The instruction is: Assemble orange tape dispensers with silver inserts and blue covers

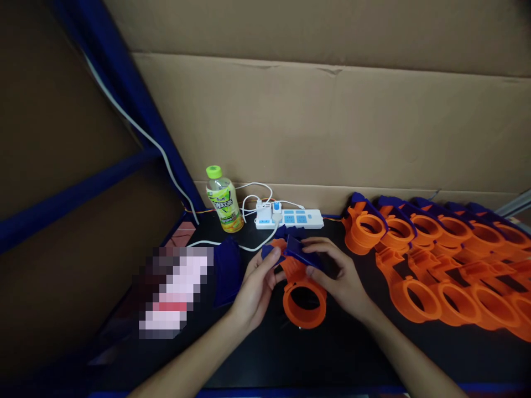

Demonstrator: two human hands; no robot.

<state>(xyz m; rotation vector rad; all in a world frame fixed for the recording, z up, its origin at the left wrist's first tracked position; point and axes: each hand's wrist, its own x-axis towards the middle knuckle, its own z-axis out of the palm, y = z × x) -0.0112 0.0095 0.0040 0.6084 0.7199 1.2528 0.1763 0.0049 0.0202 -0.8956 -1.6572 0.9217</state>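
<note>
The cardboard wall (332, 121) closes the far side of the black table (340, 348).

At the right of the table lie two rows of orange ring parts (448, 265). The far row carries dark blue pieces on its upper ends; the near row shows none, as far as can be seen. By that count, part of the batch appears finished and part remains.

At the near centre, both hands work on one unit.
- Left hand (255, 287): fingers curled, thumb and fingertips pinched on the left end of the blue piece (296, 249).
- Right hand (344, 282): fingers closed over the right end of the same piece, thumb low against the orange neck.

The orange ring part (305, 307) lies between the hands, ring end toward the near edge, with the blue piece at its far end. Whether the piece is fully seated cannot be told – this unit is judged to be in progress.

A heap of loose dark blue pieces (227, 268) lies just left of the left hand. Farther back stand a white power strip (290, 219) and a drink bottle (224, 202).
</note>
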